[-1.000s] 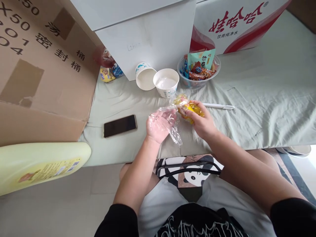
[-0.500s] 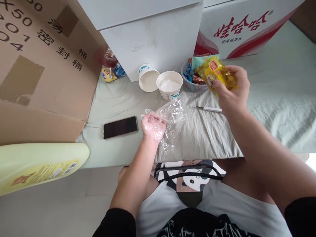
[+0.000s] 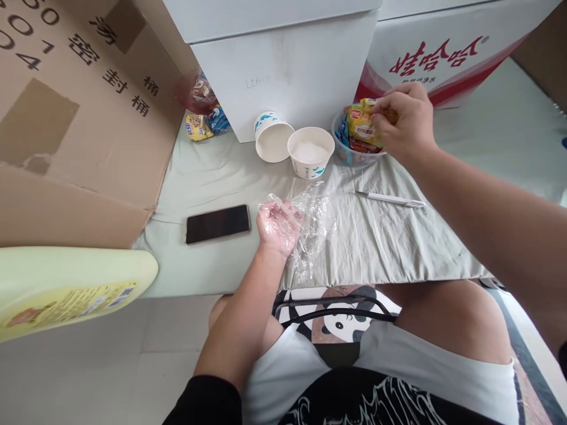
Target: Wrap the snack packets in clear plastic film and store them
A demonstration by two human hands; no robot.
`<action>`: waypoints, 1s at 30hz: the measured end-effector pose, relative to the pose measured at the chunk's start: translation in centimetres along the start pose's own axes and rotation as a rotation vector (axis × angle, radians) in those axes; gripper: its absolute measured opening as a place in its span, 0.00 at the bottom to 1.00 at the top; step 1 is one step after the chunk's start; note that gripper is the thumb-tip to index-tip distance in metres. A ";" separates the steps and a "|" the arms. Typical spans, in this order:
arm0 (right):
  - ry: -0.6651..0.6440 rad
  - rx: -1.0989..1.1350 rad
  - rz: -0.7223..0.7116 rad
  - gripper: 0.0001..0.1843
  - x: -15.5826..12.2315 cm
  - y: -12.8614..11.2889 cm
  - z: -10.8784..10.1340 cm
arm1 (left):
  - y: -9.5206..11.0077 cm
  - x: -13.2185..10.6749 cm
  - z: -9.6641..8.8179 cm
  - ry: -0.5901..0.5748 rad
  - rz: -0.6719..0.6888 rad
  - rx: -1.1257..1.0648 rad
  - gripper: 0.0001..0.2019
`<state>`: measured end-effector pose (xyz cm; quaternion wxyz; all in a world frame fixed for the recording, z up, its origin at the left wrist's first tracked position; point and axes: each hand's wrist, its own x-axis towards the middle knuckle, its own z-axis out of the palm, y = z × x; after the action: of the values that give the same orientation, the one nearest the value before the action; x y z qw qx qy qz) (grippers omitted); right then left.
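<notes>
My left hand point(image 3: 278, 225) rests on the pale green cloth point(image 3: 230, 183), its fingers curled round a crumpled clear plastic wrap point(image 3: 314, 221). My right hand point(image 3: 404, 123) reaches over the clear snack bowl point(image 3: 349, 156) at the back and pinches a yellow snack packet point(image 3: 361, 123) lying on the other packets in it. A white pen point(image 3: 390, 199) lies on the cloth between my two hands.
Two white paper cups point(image 3: 310, 150) stand left of the bowl, one tipped on its side point(image 3: 272, 137). A black phone point(image 3: 217, 223) lies left of my left hand. Cardboard box point(image 3: 75, 106) on the left, white box point(image 3: 287, 53) and red-printed carton point(image 3: 443, 53) behind.
My right hand carried the yellow packet away from the wrap, up and right, then down into the snack bowl. My left hand kept the plastic wrap.
</notes>
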<state>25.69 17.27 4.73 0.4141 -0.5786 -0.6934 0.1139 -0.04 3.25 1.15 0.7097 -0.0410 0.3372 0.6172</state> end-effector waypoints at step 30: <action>0.298 0.094 -0.078 0.20 -13.0 -0.9 0.2 | 0.4 -0.2 -0.6 -0.085 -0.036 0.102 0.17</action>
<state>24.78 5.42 -0.53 0.5431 -0.5417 -0.6401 0.0428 -0.68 2.89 0.89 0.7355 0.0152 0.3370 0.5876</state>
